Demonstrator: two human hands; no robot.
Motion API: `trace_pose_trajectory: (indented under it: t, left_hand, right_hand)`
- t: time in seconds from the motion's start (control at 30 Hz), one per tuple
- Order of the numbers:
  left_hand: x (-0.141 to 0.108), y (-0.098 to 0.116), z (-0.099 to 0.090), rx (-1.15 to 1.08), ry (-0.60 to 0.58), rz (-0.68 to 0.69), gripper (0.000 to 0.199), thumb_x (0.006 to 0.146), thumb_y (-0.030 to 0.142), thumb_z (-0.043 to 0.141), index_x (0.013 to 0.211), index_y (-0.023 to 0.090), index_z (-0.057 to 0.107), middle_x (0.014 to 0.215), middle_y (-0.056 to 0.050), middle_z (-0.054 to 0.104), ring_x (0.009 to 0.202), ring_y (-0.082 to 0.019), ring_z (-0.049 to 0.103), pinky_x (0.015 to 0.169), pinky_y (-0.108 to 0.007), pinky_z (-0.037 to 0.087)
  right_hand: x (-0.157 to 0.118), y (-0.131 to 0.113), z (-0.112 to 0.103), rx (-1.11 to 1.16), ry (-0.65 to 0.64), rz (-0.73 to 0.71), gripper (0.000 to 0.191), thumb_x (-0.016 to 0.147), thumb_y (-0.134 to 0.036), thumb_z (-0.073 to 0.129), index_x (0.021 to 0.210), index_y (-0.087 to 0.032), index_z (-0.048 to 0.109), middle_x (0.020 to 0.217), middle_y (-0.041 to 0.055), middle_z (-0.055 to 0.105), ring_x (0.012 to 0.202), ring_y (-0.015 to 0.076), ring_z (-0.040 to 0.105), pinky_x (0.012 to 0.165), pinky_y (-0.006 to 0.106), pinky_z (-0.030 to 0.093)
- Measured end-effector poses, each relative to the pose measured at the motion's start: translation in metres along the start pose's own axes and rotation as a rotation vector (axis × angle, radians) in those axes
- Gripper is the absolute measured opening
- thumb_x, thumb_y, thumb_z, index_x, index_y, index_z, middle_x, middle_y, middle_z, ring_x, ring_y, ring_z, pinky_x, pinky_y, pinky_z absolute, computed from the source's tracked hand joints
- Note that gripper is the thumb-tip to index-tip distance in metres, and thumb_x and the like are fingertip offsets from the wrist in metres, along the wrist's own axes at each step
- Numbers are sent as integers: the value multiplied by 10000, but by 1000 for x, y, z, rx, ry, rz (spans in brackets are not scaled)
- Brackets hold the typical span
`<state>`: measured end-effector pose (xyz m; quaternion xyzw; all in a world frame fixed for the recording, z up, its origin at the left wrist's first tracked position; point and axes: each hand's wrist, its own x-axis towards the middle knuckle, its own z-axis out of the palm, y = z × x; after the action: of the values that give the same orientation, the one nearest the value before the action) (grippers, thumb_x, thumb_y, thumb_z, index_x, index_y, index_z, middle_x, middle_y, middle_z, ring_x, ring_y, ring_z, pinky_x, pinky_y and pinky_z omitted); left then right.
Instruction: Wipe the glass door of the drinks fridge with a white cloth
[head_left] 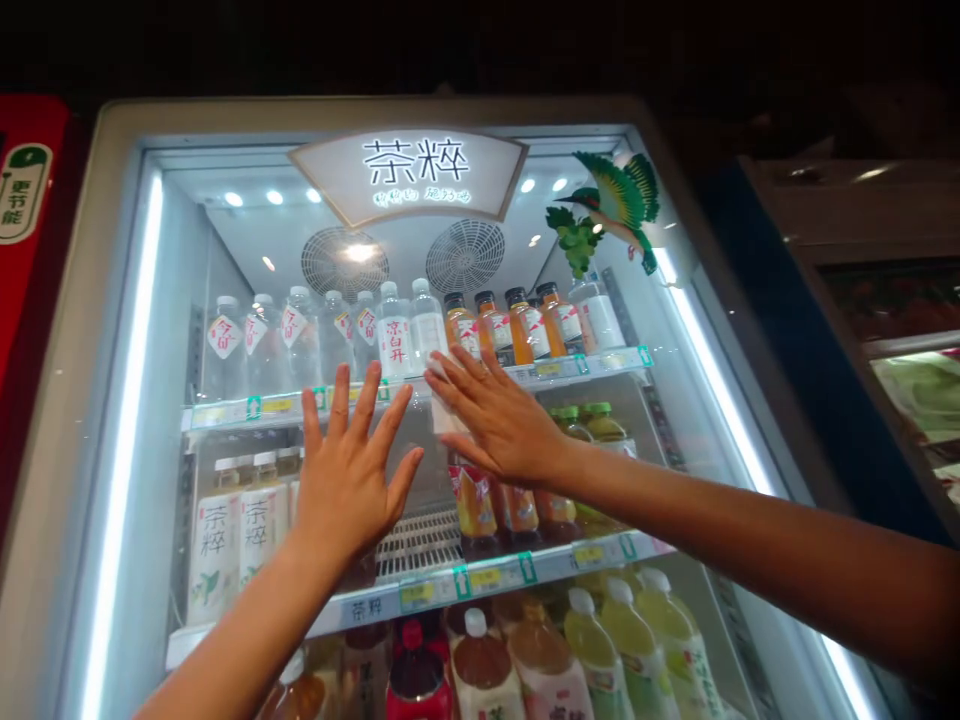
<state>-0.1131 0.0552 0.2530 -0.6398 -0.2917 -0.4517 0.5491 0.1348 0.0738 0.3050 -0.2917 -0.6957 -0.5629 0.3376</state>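
Both hands are raised before a lit drinks cooler (124, 430) with a glass front. My left hand (352, 480) has its fingers spread, palm toward the glass, in front of the middle shelf; it holds nothing. My right hand (499, 415) is flat against a white cloth or tissue (444, 400), its fingers stretched out, below the clear bottles (426, 325) of the top shelf. Part of the white piece is hidden under the fingers. Behind the glass, amber bottles (525, 325) stand at the top right, and white-labelled bottles (214, 540) at the middle left.
A fan-shaped sign (409, 175) and a bird picture (619, 205) are at the top of the cooler. Large bottles (551, 660) fill the lower shelf. A red cabinet (26, 290) stands at the left, and another lit display case (919, 390) at the right.
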Motion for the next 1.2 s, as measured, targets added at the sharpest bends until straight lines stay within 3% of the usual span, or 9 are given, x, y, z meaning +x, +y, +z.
trace_pose_trajectory:
  t: [0.13,0.2,0.3,0.4,0.47,0.6,0.93,1.1,1.2]
  left_hand:
    - [22,46,13,-18,3,-3,704,998,470,529,1641,304,296,1767,-75,160,1646,-361,34,1300,-701,65]
    - [27,66,17,-22,4,-7,707,997,477,529,1641,304,296,1767,-71,163,1647,-358,26,1302,-699,57]
    - [22,94,18,-19,-22,-19,732,994,468,537,1653,324,254,1768,-56,154,1648,-345,16,1309,-687,33]
    - [1,121,18,-18,-54,-55,767,986,443,558,1662,342,211,1769,-48,145,1648,-339,26,1311,-683,16]
    - [-20,140,17,-19,-91,-104,796,976,422,577,1667,329,193,1767,-54,152,1649,-335,24,1314,-679,14]
    - [-70,175,15,6,-157,-195,832,959,381,610,1672,245,203,1768,-96,113,1649,-329,-46,1321,-642,-42]
    - [-148,232,12,2,-210,-351,870,955,319,613,1678,273,132,1762,-73,46,1651,-317,-38,1309,-702,-20]
    - [-176,244,6,-16,-258,-354,878,951,290,609,1677,292,117,1759,-58,23,1647,-303,-40,1318,-687,2]
    - [-190,246,0,-21,-296,-337,892,948,287,607,1679,282,97,1757,-51,9,1644,-283,-62,1327,-647,-28]
  right_hand:
    - [-27,30,-5,6,53,185,727,1077,-536,242,1678,-148,108,1755,123,175,1639,306,58,1305,622,142]
    - [-42,40,-7,10,57,155,756,1072,-550,269,1681,-145,81,1756,127,169,1640,310,35,1306,614,155]
    - [-66,51,-9,12,33,-7,780,1068,-559,311,1687,-193,7,1752,83,208,1642,268,41,1319,573,166]
    - [-95,50,-9,26,65,141,747,1085,-514,268,1684,-192,-40,1758,97,176,1641,287,42,1309,619,158]
    - [-119,36,-10,54,67,233,784,1077,-546,278,1683,-176,-56,1764,117,127,1639,316,2,1297,655,163]
    - [-166,-11,-13,113,11,117,905,1025,-669,375,1689,-171,13,1758,92,164,1642,297,-9,1317,619,179]
    - [-242,-114,-5,155,64,402,799,1034,-338,453,1683,-115,43,1720,119,226,1636,304,20,1300,677,179]
    - [-240,-123,-14,191,-33,423,837,1004,-210,508,1684,-138,26,1707,131,245,1624,358,85,1267,748,214]
    - [-258,-135,-13,255,-50,465,843,1008,-207,492,1686,-175,-6,1719,111,203,1622,359,72,1251,773,224]
